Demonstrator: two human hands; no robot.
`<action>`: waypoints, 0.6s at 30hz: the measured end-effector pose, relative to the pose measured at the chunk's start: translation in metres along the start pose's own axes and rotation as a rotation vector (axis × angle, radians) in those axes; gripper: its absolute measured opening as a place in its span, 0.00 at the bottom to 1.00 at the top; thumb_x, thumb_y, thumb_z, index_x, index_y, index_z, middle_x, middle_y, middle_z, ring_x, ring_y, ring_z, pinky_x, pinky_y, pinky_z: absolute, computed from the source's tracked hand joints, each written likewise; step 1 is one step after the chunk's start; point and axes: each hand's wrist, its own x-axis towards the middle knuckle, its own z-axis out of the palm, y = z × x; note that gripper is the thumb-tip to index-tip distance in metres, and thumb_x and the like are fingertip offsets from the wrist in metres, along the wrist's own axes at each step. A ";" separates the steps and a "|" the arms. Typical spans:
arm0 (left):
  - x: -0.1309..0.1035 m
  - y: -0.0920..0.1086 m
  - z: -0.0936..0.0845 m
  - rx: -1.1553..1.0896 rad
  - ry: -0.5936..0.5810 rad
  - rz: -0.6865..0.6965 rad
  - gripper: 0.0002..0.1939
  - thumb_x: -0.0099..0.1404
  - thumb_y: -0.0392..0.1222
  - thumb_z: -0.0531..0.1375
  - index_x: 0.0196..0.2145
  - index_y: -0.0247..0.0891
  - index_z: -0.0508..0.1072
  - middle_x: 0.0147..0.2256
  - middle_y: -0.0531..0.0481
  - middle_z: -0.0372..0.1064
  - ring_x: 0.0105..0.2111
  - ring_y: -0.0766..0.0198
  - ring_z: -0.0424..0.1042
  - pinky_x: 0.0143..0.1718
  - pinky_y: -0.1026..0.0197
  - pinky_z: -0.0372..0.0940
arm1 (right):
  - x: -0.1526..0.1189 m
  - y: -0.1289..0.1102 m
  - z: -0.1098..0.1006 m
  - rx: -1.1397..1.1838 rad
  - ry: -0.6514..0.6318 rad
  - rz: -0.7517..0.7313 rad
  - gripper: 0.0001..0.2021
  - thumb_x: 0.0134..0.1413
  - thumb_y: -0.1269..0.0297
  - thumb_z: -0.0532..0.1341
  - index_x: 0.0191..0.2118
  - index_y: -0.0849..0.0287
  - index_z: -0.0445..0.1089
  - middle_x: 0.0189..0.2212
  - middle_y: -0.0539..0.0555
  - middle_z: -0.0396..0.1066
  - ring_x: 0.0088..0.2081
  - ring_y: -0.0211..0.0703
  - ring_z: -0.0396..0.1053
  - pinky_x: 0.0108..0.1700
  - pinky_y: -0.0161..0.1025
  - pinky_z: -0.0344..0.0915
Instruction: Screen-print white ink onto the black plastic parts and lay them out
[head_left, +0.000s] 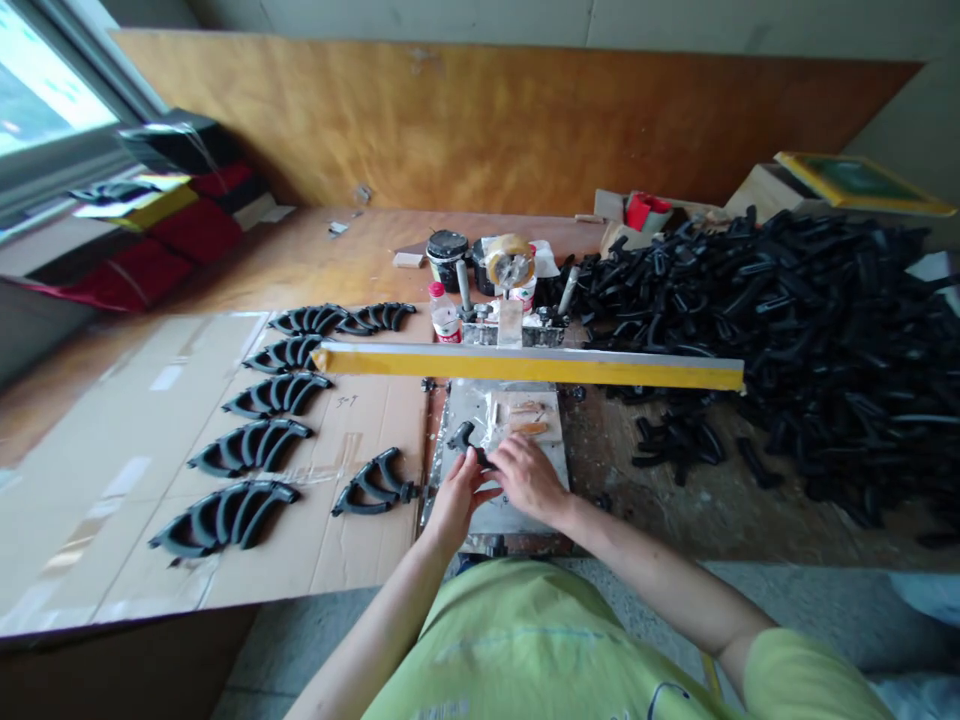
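Note:
A black curved plastic handle (463, 437) is between my two hands, above the pale metal plate (547, 425) of a bench fixture. My left hand (456, 502) grips its near end, with thumb and fingers closed on it. From the other side, the bent fingers of my right hand (529, 478) close on the same end, partly hiding it. Left of my hands, a few similar black handles (375, 482) lie fanned together on a cardboard sheet (330, 540). Small brown strips (529, 428) rest on the plate just beyond my right hand.
A long yellow-and-grey bar (525, 370) spans the fixture beyond my hands. Black handles (225, 515) lie in fanned rows at left; a large loose heap (750, 300) fills the right. Behind the bar stand a red-capped bottle (445, 318), a black tub (448, 260) and a tape roll (510, 262).

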 end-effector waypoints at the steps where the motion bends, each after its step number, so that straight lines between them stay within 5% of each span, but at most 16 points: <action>1: 0.000 0.000 -0.003 0.010 0.024 0.014 0.28 0.57 0.61 0.61 0.46 0.37 0.69 0.38 0.46 0.72 0.35 0.63 0.72 0.31 0.63 0.68 | -0.004 -0.008 0.003 0.023 -0.039 -0.071 0.08 0.61 0.63 0.58 0.41 0.59 0.71 0.35 0.56 0.70 0.42 0.46 0.64 0.46 0.44 0.62; 3: 0.004 0.001 -0.015 0.117 0.060 0.039 0.27 0.57 0.61 0.61 0.45 0.36 0.69 0.34 0.49 0.70 0.31 0.66 0.70 0.30 0.64 0.67 | -0.012 -0.006 0.006 0.079 -0.082 -0.157 0.08 0.60 0.62 0.59 0.42 0.58 0.72 0.35 0.54 0.71 0.41 0.45 0.65 0.46 0.42 0.63; 5: 0.008 0.001 -0.030 0.298 0.085 0.055 0.29 0.56 0.63 0.59 0.44 0.37 0.69 0.31 0.51 0.70 0.27 0.67 0.69 0.28 0.65 0.67 | -0.018 0.021 0.001 0.123 -0.055 -0.122 0.08 0.60 0.63 0.59 0.42 0.57 0.73 0.35 0.53 0.72 0.41 0.43 0.66 0.47 0.41 0.63; 11: 0.020 -0.024 -0.060 0.767 0.157 0.022 0.29 0.58 0.68 0.50 0.40 0.39 0.65 0.25 0.52 0.68 0.23 0.62 0.68 0.19 0.64 0.61 | -0.017 0.172 -0.038 0.110 0.154 0.457 0.11 0.57 0.72 0.56 0.40 0.56 0.75 0.38 0.54 0.76 0.42 0.45 0.70 0.46 0.42 0.66; 15: 0.025 -0.038 -0.059 0.913 0.258 0.040 0.26 0.64 0.65 0.45 0.48 0.42 0.59 0.25 0.54 0.68 0.22 0.61 0.70 0.20 0.63 0.62 | 0.018 0.251 -0.052 0.107 0.168 0.530 0.13 0.56 0.74 0.54 0.40 0.58 0.75 0.39 0.54 0.76 0.42 0.44 0.72 0.47 0.39 0.65; 18: 0.026 -0.038 -0.054 1.054 0.306 -0.018 0.20 0.69 0.57 0.42 0.43 0.41 0.63 0.25 0.53 0.69 0.20 0.63 0.69 0.21 0.63 0.62 | 0.063 0.293 -0.043 0.097 0.138 0.587 0.11 0.54 0.73 0.55 0.37 0.60 0.75 0.37 0.56 0.76 0.40 0.43 0.72 0.43 0.36 0.64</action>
